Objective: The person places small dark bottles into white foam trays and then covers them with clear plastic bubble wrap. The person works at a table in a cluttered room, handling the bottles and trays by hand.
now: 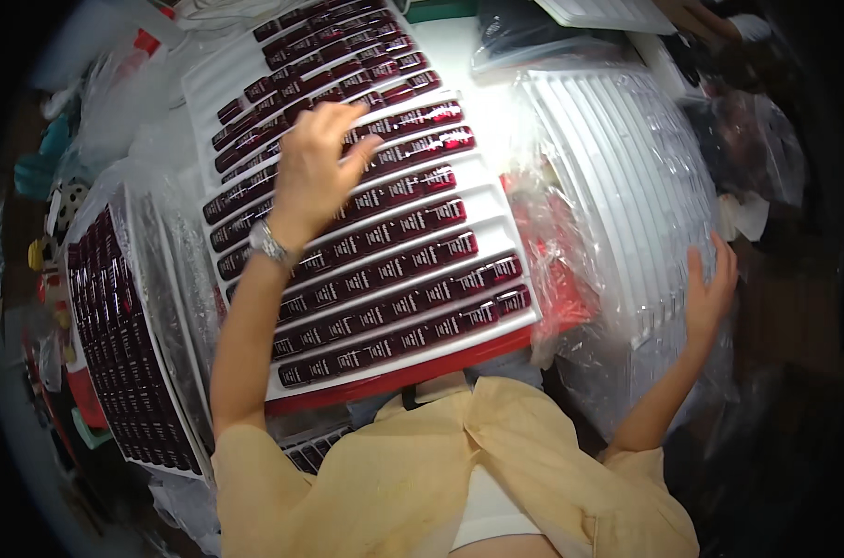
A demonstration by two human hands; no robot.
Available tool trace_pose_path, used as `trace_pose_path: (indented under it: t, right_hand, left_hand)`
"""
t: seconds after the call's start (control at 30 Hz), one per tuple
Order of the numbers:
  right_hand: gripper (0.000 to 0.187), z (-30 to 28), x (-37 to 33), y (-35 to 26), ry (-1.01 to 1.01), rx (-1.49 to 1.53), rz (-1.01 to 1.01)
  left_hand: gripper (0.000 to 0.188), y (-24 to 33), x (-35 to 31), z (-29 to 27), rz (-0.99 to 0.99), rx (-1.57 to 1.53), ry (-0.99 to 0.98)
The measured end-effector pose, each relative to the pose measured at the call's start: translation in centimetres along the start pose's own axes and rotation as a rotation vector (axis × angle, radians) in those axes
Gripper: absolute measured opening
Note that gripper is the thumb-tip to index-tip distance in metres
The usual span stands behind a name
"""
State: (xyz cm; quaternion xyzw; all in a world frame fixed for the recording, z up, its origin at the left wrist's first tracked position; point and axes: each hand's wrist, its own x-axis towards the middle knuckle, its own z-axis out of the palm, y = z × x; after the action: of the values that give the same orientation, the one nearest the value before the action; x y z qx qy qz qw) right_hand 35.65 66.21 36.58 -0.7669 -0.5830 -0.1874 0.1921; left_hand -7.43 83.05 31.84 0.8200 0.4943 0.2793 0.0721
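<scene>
Rows of small dark red glossy pieces (pixel 408 298) with white printing, perhaps little bottles, lie in a white ribbed tray (pixel 489 212) in front of me. Over the middle rows is my left hand (pixel 321 163), its thumb apart from its bent fingers. No object shows in it; whether the fingertips touch a piece I cannot tell. Far to the right, my right hand (pixel 710 290) has its fingers spread. It is at the outer edge of a stack of white ribbed trays (pixel 617 177) wrapped in clear plastic, seemingly touching the wrap.
Another tray of dark red pieces (pixel 129 325) stands at the left beside clear plastic wrapping (pixel 182 251). A red surface (pixel 412 365) shows under the near edge of the main tray. At the top right is another person's arm (pixel 710 20) by a white tray (pixel 608 11).
</scene>
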Motion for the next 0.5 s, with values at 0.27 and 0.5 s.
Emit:
trace_pose_path:
  t: [0.27, 0.5]
  right_hand:
    - [0.027, 4.2, -1.8, 4.8, -0.188, -0.042, 0.024]
    - [0.023, 4.2, 1.8, 4.8, -0.184, 0.404, 0.179]
  left_hand:
    - [0.034, 15.4, -8.1, 7.1, 0.132, 0.173, -0.188]
    - [0.032, 15.4, -8.1, 5.4, -0.087, -0.433, -0.054]
